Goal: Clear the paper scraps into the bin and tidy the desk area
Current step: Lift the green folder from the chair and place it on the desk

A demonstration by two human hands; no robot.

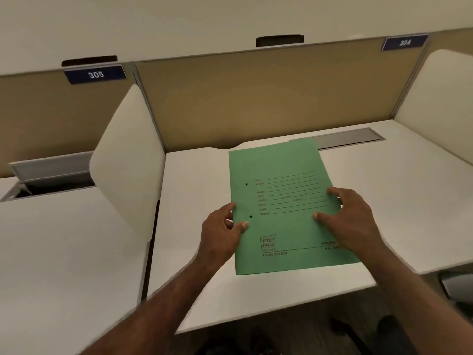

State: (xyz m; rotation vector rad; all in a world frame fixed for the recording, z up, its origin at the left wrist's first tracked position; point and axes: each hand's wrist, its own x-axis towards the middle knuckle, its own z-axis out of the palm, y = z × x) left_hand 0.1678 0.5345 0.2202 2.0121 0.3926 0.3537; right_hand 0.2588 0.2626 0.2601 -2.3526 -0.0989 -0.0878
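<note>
Green folder (289,208) lies mid-counter (399,190); my left hand (222,231) pinches its left edge, right hand (345,216) rests spread on top. Tidying step, probably; squaring it comes next.

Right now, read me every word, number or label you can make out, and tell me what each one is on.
"305": blue plate on the left partition.
"304": blue plate on the right partition.
"PTC": boxed logo on the green folder; the line under it is blurred.
"FILING SYSTEM": below that logo.
"SPRING" and "No.": folder's lower right, cut off by the right hand.
Form field labels on the folder: too small to read.
</note>
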